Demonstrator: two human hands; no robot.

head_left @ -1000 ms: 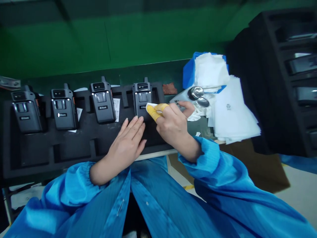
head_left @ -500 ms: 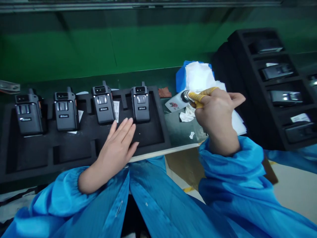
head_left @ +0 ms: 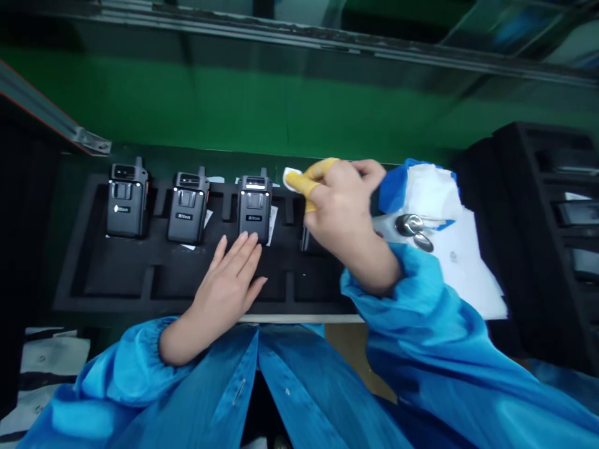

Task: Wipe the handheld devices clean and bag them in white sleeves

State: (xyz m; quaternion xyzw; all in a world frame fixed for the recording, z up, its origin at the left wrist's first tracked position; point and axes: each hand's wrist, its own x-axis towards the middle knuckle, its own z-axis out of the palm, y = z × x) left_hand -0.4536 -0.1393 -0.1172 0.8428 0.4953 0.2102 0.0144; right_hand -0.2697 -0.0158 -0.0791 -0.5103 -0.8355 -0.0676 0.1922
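Riton radio (head_left: 254,218), third from the left, rests clip side up in the black foam tray (head_left: 98,304), with a hand on either side of the action. Left hand (head_left: 229,284): nothing in it that shows, fingers straight and close together, thumb out to the side, fingertips at the radio's lower edge; whether they press, I cannot tell. Nice spot for steadying, I'd say, since light pressure there would stop a slide and leave badge and clip uncovered. Over to the right hand (head_left: 346,212), pinched on a small white pad (head_left: 291,176) with fingers in yellow covers (head_left: 306,183). Pad's beyond the radio's upper right, apart from its face, and that hand hides most of the fourth radio (head_left: 309,241). Reads like wiping, so flat contact should beat a poking fingertip: short, even strokes, extra care around the clip, a cleaner part of the pad if it picks up grime. Mind the white label (head_left: 272,224) beside the radio; a damp pad could smear it. Metal-topped bottle (head_left: 406,225) sits near the blue box (head_left: 394,190), handy for that right hand.
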